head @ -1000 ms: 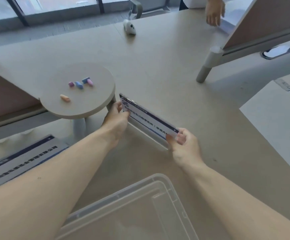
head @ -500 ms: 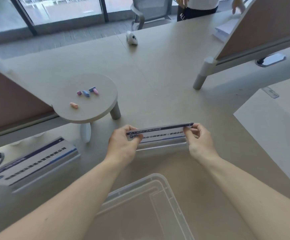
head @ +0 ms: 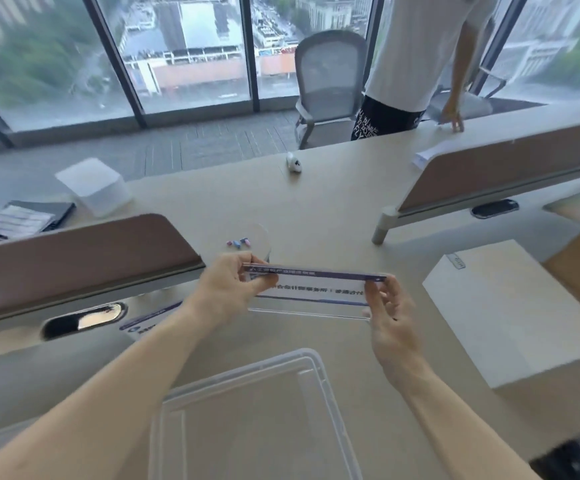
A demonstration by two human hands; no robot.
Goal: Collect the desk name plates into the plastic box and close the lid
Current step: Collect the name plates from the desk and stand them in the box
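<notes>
A second name plate (head: 150,317) lies on the surface (head: 316,216) at the left, partly hidden by the arm. The left hand (head: 228,292) pinches one end of the name plate (head: 313,289), the right hand (head: 390,313) pinches the other, and it is in the air beyond the open plastic box (head: 247,410). The clear plate is probably slippery; with only fingertip grips it could slip, or catch the box rim if lowered crooked.
</notes>
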